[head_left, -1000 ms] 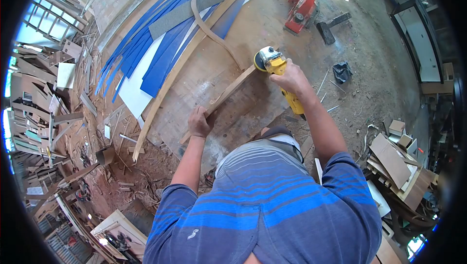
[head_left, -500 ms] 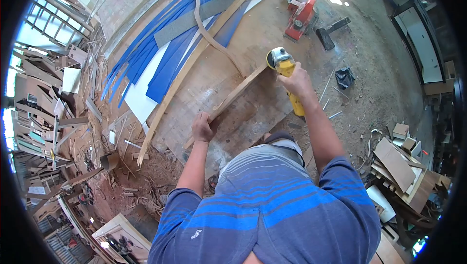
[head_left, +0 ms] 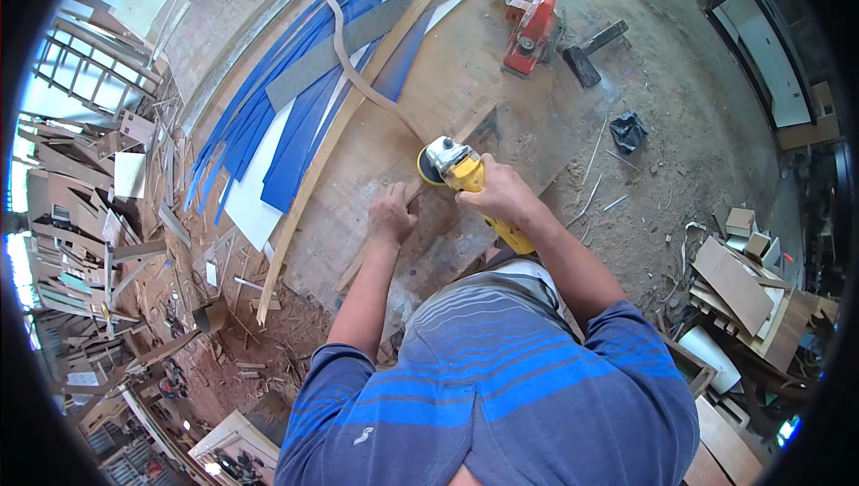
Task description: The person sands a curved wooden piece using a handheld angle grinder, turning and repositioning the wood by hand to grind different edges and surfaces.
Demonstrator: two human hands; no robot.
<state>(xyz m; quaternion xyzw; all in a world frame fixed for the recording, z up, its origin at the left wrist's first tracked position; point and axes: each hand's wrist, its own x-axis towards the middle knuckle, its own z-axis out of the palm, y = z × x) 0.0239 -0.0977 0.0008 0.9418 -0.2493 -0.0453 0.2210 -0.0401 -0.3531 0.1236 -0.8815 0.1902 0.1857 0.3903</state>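
Note:
My right hand [head_left: 497, 191] is wrapped round the body of a yellow angle grinder [head_left: 461, 169]. The grinder's round disc lies against the middle part of a narrow wooden strip [head_left: 476, 120], close to my other hand. My left hand [head_left: 391, 214] grips that strip, which slants from lower left to upper right over a brown wooden board [head_left: 331, 244]. Past the grinder, a thin curved wooden piece [head_left: 350, 68] rests on the board, its near end close to the disc.
Blue strips [head_left: 259, 132] and a long wooden batten [head_left: 310, 183] lie at the upper left. A red power planer [head_left: 532, 34], a hammer [head_left: 586, 61] and a black plastic bag [head_left: 628, 132] are at the upper right. Offcuts [head_left: 734, 289] are piled at right.
The grinder and my right hand have moved down and left along the strip, from its far end to its middle. My left hand has shifted slightly up and right, still on the strip.

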